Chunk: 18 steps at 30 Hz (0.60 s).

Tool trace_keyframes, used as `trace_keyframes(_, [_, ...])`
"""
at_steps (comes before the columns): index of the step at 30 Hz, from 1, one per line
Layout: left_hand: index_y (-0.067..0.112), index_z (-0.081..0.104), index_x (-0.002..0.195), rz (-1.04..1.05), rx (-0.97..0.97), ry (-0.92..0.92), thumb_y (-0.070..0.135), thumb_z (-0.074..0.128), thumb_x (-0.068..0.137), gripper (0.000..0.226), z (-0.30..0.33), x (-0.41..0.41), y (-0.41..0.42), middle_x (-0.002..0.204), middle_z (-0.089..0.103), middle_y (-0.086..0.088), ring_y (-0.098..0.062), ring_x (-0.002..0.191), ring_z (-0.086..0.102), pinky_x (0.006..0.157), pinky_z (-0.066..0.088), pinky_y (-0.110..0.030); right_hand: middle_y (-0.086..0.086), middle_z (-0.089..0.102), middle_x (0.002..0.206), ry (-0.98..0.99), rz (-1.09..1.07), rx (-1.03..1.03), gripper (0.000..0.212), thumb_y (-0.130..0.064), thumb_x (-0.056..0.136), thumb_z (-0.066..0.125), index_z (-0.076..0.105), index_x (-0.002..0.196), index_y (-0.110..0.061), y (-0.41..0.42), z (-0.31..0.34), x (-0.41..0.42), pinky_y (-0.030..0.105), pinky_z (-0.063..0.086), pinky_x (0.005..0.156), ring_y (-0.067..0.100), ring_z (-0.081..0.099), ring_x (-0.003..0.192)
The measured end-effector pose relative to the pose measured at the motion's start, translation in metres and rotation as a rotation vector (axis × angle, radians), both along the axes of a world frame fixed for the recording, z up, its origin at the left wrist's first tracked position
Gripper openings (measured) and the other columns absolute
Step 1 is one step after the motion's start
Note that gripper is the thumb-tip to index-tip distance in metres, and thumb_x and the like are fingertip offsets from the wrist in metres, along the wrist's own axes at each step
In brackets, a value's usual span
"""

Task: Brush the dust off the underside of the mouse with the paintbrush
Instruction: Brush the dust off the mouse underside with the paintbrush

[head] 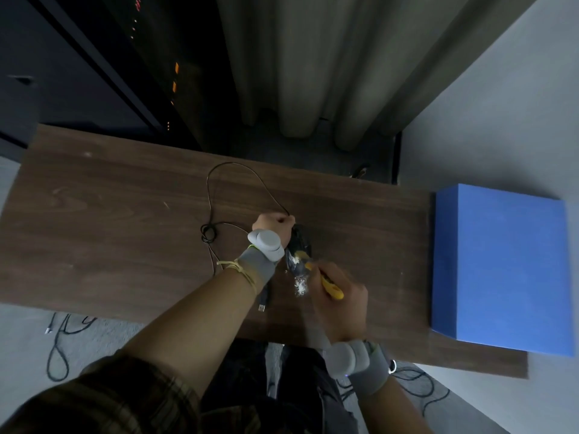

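We have one wide head view, looking steeply down and forward from above our arms at the table (125, 214), near enough that both hands sit mid-frame.

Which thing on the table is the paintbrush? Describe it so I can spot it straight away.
Start at the blue box on the right end of the wooden table and go left to the right hand. The paintbrush is the stick it grips, tip against the black mouse. Its yellow handle sets it apart.
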State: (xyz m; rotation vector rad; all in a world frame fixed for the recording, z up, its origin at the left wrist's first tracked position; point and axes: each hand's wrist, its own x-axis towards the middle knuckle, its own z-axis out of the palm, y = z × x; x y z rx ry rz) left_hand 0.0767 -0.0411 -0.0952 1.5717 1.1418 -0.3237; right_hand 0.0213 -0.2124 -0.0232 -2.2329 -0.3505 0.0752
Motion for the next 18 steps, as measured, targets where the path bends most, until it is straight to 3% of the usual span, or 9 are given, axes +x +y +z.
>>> trace_keyframes(4, [0.020, 0.068, 0.065, -0.026, 0.033, -0.008, 0.033, 0.065, 0.086, 0.025, 0.003, 0.004, -0.003, 0.092, 0.076, -0.020, -0.042, 0.086, 0.072, 0.077, 0.061, -0.054, -0.001, 0.076, 0.084, 0.009, 0.058, 0.012, 0.018, -0.024, 0.093, 0.063, 0.078, 0.098, -0.014, 0.005, -0.003, 0.006, 0.027, 0.055, 0.061, 0.013, 0.068, 0.071])
trace_keyframes(6, [0.020, 0.066, 0.061, -0.022, 0.018, 0.001, 0.033, 0.065, 0.086, 0.028, 0.003, 0.005, -0.003, 0.091, 0.077, -0.020, -0.041, 0.085, 0.073, 0.078, 0.061, -0.055, -0.002, 0.074, 0.082, 0.031, 0.085, 0.003, 0.018, -0.025, 0.093, 0.061, 0.077, 0.097, -0.016, 0.003, -0.005, 0.004, 0.030, 0.054, 0.059, 0.013, 0.067, 0.069])
trace_keyframes(9, [0.018, 0.069, 0.064, -0.013, -0.004, 0.007, 0.032, 0.065, 0.086, 0.026, 0.003, 0.006, -0.002, 0.091, 0.077, -0.020, -0.040, 0.084, 0.073, 0.078, 0.061, -0.054, -0.005, 0.070, 0.072, 0.042, 0.090, -0.010, 0.020, -0.024, 0.090, 0.059, 0.077, 0.092, -0.017, -0.009, -0.008, -0.009, 0.025, 0.049, 0.054, 0.009, 0.060, 0.061])
trace_keyframes(12, [0.019, 0.072, 0.071, -0.005, -0.019, 0.012, 0.031, 0.066, 0.086, 0.021, 0.004, 0.007, -0.001, 0.090, 0.077, -0.017, -0.038, 0.085, 0.073, 0.078, 0.062, -0.052, -0.005, 0.066, 0.064, 0.043, 0.064, -0.003, 0.018, -0.022, 0.089, 0.060, 0.077, 0.086, -0.016, -0.016, -0.008, -0.018, 0.028, 0.048, 0.050, 0.009, 0.057, 0.056])
trace_keyframes(18, [0.022, 0.069, 0.060, 0.004, -0.071, 0.030, 0.035, 0.067, 0.082, 0.025, -0.001, 0.008, -0.002, 0.086, 0.077, -0.014, -0.038, 0.082, 0.074, 0.077, 0.061, -0.053, 0.001, 0.076, 0.084, -0.021, 0.063, 0.024, 0.023, -0.024, 0.092, 0.061, 0.079, 0.102, -0.012, -0.008, -0.008, -0.007, 0.027, 0.055, 0.060, 0.015, 0.068, 0.071])
